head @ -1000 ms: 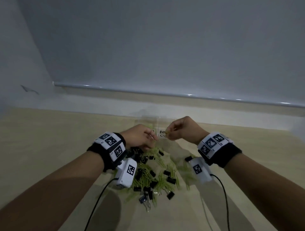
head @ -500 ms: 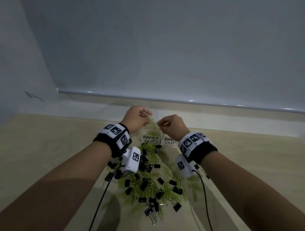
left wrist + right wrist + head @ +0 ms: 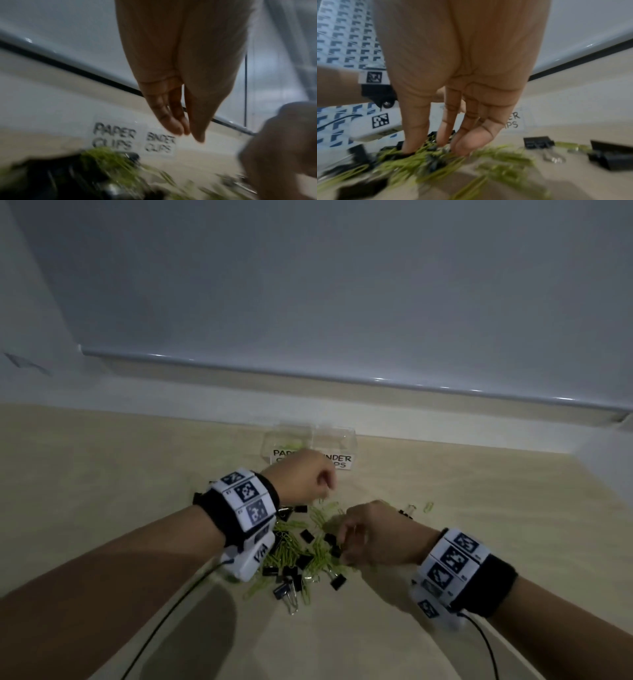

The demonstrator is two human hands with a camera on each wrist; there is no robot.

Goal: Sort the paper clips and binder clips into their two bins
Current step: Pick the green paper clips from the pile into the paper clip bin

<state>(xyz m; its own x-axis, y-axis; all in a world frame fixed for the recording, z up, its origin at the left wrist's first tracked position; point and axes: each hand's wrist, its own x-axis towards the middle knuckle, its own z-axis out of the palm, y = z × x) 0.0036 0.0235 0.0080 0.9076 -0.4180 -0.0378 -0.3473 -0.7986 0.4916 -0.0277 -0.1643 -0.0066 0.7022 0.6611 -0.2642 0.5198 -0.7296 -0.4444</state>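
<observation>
A mixed pile [image 3: 301, 549] of green paper clips and black binder clips lies on the beige table. Behind it stand two clear bins: the one labelled PAPER CLIPS [image 3: 287, 436] on the left has a few green clips in it, and the BINDER CLIPS bin [image 3: 337, 436] is on the right. My left hand [image 3: 323, 481] hovers just in front of the bins, its fingers [image 3: 176, 128] hanging down with nothing in them. My right hand [image 3: 344, 546] is down in the pile. Its fingertips [image 3: 464, 147] and thumb touch green paper clips [image 3: 423, 162], spread apart.
A few stray clips [image 3: 419, 508] lie to the right of the pile, and black binder clips [image 3: 537, 142] lie beside my right hand. A wall and ledge [image 3: 376, 385] run close behind the bins. Cables trail from both wrist cameras toward me.
Both hands held clips up at the paper-clip bin; they have since let go and come back toward me. The right hand has dropped into the pile, the left lags near the bins.
</observation>
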